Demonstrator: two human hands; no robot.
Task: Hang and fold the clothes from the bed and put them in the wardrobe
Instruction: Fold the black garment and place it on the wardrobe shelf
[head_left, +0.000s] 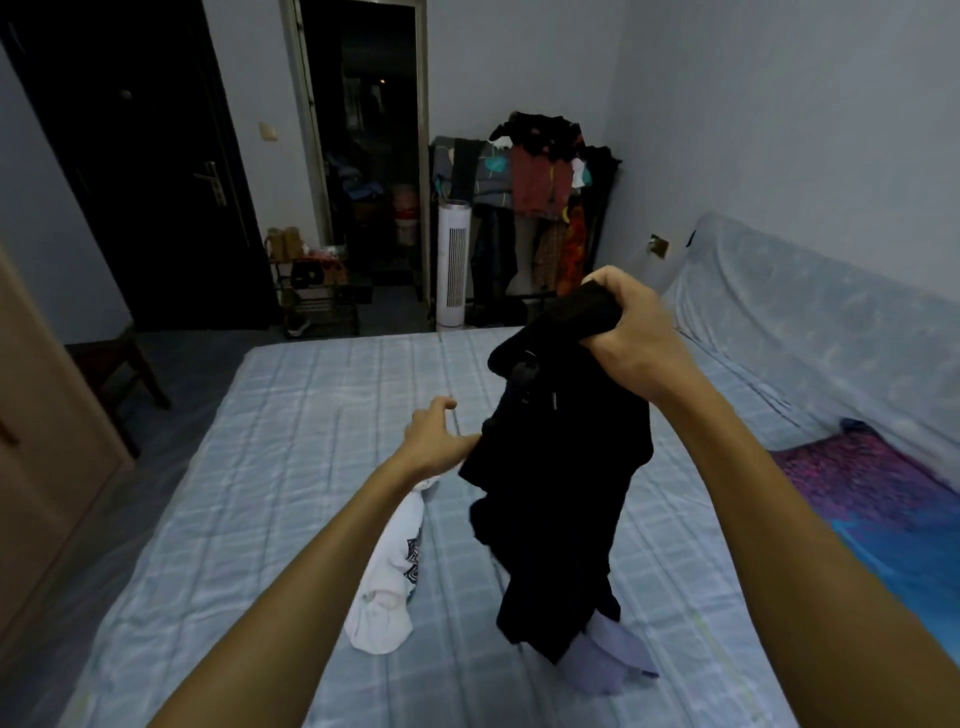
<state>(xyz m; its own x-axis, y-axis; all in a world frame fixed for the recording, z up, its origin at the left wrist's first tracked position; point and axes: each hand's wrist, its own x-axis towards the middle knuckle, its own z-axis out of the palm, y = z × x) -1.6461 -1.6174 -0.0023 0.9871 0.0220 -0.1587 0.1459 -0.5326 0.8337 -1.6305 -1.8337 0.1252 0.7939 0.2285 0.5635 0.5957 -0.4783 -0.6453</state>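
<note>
Left grip (434, 441) reaches the left edge of the black garment (561, 493), thumb lifted; whether it pinches the cloth cannot be told. Right grip (628, 332) is clamped on that garment's bunched top, holding it above the middle of the bed (291, 415). Three garments in all: one white garment (387, 587) lying near-left, the black one, and one lilac garment (608, 660) at its hem. The sheet is pale blue check. Past the far edge stand one dark door (156, 182), one white tower fan (453, 265) and one loaded clothes rack (540, 197).

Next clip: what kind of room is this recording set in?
Most likely a home bedroom: a wide bed with a pale blue checked sheet, an open rack crowded with hanging clothes by the far wall, and a black garment gripped in the right hand.
</note>
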